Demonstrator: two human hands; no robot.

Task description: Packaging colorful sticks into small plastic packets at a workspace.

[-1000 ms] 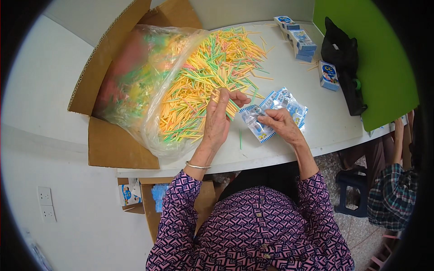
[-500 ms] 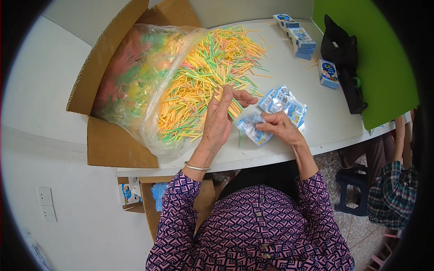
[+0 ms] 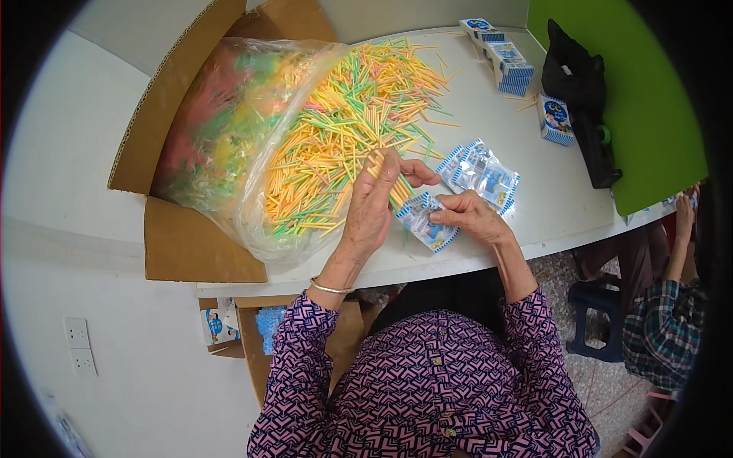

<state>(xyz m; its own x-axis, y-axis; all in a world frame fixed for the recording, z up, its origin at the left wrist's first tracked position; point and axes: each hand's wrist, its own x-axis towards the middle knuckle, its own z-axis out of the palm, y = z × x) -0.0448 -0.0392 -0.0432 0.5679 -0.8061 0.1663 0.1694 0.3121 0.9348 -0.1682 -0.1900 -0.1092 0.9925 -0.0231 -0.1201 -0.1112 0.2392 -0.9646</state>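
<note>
A bunch of thin pastel sticks [image 3: 400, 192], like short straws in yellow, orange and green, is wrapped in the fingers of my left hand [image 3: 370, 202]. My right hand [image 3: 475, 217] pinches a small blue-and-white plastic packet [image 3: 427, 227] by its right side, thumb on top. The bunch's lower ends meet the packet's upper edge; I cannot tell how far inside they reach. Just beyond my right hand, several similar packets [image 3: 492, 182] lie overlapped on the table. Past my left hand spreads a large heap of the same sticks [image 3: 328, 149].
The heap spills from a clear plastic bag [image 3: 252, 202] in an open cardboard box [image 3: 198, 243]. Small blue-and-white boxes [image 3: 510, 65] stand at the back of the white table [image 3: 561, 210]. A black object [image 3: 584, 99] rests by the green panel [image 3: 649, 145]. Another person's arm [image 3: 676, 252] shows at right.
The packet has turned flatter, and its upper edge now meets the stick ends. My left hand has shifted slightly right with the bunch. At right, the other person's hand has moved.
</note>
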